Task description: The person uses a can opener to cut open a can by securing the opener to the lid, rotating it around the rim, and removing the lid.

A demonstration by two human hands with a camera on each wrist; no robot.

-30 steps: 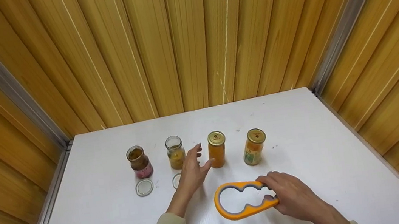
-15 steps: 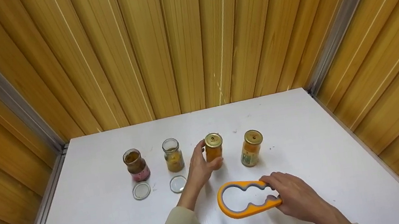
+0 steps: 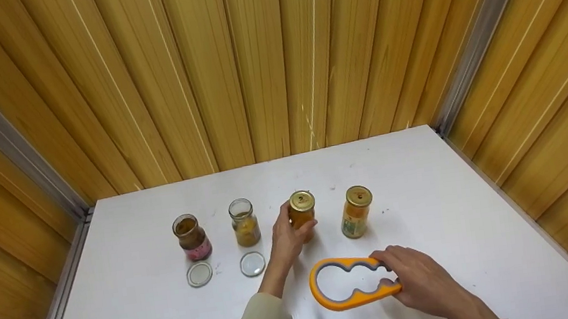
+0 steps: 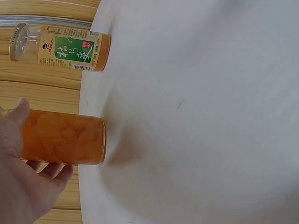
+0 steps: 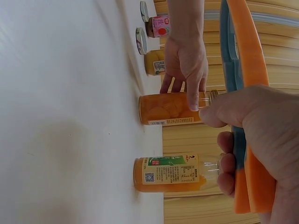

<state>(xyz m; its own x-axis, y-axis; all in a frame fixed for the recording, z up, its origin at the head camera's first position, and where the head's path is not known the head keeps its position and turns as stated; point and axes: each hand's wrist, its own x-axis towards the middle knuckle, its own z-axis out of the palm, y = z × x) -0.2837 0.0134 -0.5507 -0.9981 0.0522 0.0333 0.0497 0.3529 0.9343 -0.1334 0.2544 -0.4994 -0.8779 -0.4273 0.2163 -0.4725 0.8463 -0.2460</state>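
My left hand (image 3: 284,243) grips a tall glass jar of orange fruit (image 3: 301,218), thumb on the near side and fingers behind. The jar is upright, its gold lid (image 3: 302,201) still on. In the left wrist view, orange pieces fill the jar (image 4: 65,138). My right hand (image 3: 422,279) holds an orange and grey jar opener (image 3: 342,304) by its handle ends, loop pointing left, in front of the jars. The opener (image 5: 252,46) is apart from every jar. Beyond the gripped jar stands a lidded jar with a green and cream label (image 3: 356,218).
To the left stand two uncapped jars, one with yellow contents (image 3: 247,232) and one with a pink label (image 3: 197,248). Their lids lie in front of them, one nearer the middle (image 3: 252,264) and one farther left (image 3: 199,274). Wood-patterned walls (image 3: 231,79) border the white table (image 3: 134,308).
My left hand has moved right from beside the yellow jar and taken hold of the orange fruit jar. The right hand and opener have barely moved.
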